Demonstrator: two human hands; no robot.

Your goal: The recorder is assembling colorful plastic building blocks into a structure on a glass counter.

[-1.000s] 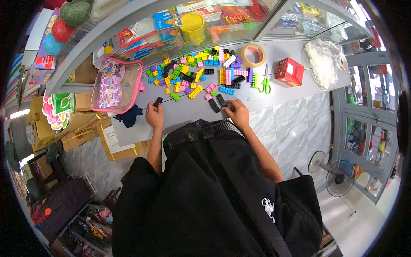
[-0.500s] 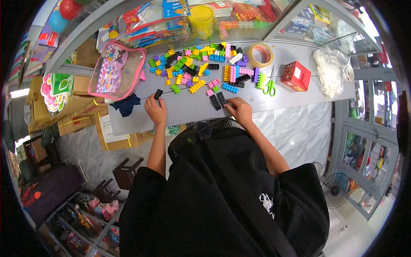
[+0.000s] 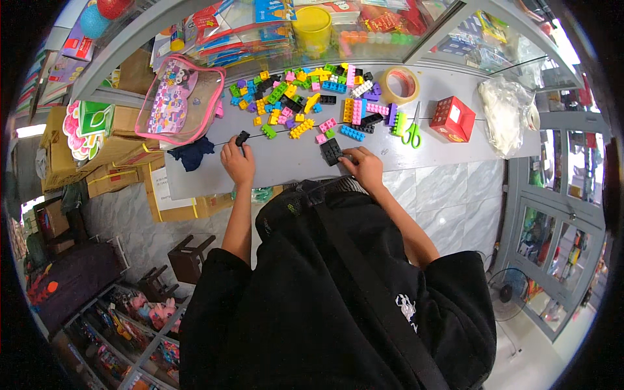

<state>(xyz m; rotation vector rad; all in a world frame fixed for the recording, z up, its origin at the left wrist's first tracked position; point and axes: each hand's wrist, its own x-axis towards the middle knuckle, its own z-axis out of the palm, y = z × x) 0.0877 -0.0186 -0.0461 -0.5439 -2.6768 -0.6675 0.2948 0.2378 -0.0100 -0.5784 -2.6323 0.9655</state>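
Hands: we see two on the grey table | left hand pinches one small black brick at its fingertips | right hand grips one black block assembly, long axis running up-left to down-right | loose coloured bricks too many to count | one tape roll, one pair of green scissors, one red box.

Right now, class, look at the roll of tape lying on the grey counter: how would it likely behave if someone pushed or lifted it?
The roll of tape lies flat on the counter, so a push would probably slide it rather than roll it. Stood on edge, its round shape would likely roll. It looks like a stiff, hollow ring, so probably light and easy to hook with a finger.
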